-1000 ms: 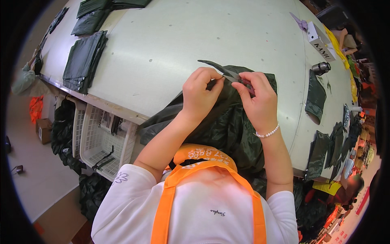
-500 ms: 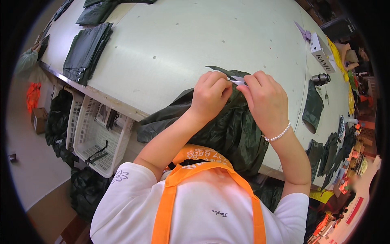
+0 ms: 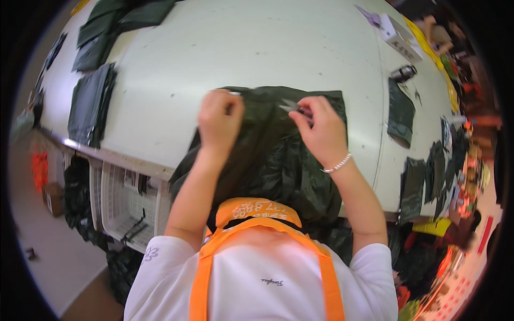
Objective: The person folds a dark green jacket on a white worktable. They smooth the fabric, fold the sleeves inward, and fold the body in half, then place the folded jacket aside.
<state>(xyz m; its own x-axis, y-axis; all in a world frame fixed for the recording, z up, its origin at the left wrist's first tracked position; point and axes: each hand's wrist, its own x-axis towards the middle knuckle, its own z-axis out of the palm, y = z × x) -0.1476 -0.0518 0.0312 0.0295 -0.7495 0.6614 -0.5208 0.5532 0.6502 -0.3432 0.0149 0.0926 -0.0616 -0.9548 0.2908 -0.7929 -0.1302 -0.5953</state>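
Note:
A dark green garment (image 3: 262,144) of thin, shiny cloth lies wrinkled over the table's near edge and hangs down against my apron. My left hand (image 3: 218,120) is closed at its far left edge, pinching the cloth there. A small white piece (image 3: 234,93), perhaps a label, shows beside those fingers. In my right hand (image 3: 324,128) is a pair of small scissors (image 3: 289,105). Their blades point left, above the garment and near its far edge, and their handles are mostly hidden by my fingers.
Folded dark green garments (image 3: 91,104) are stacked at the left of the pale table (image 3: 241,43). Below its edge stands a white plastic basket (image 3: 131,208). At the right are a white box (image 3: 400,38), a metal flask (image 3: 403,74) and more dark cloth pieces (image 3: 400,115).
My hands have drawn apart, the left one moving left. The garment's far edge is now spread wider and flatter. The scissors have come away from my left fingers.

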